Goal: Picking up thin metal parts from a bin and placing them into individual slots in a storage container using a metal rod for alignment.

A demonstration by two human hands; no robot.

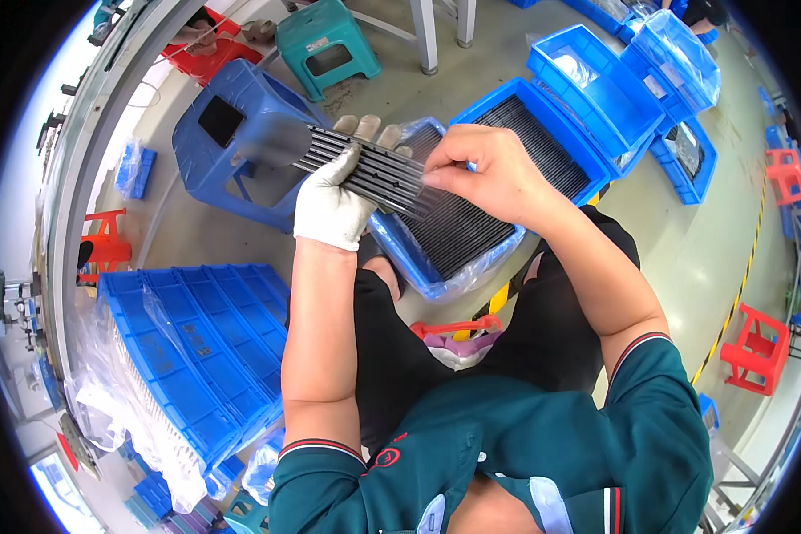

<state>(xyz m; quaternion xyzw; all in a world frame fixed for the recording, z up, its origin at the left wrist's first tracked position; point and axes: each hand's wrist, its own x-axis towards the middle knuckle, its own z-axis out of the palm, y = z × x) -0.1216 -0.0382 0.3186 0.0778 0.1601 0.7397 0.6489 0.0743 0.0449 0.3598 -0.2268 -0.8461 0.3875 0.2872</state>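
Well, left hand (332, 203) holds strips (381, 174); right hand (488, 171) touches them

The person wears a dark teal short-sleeved shirt (543, 436), its cuffs (320, 448) edged with thin red, white and dark stripes. A small red emblem (387, 457) marks the chest; pale blue-grey lining (552, 504) shows at the open collar. The trousers (543, 343) are black. A white glove (331, 214) covers the left hand (336, 196); the right hand (488, 173) is bare.
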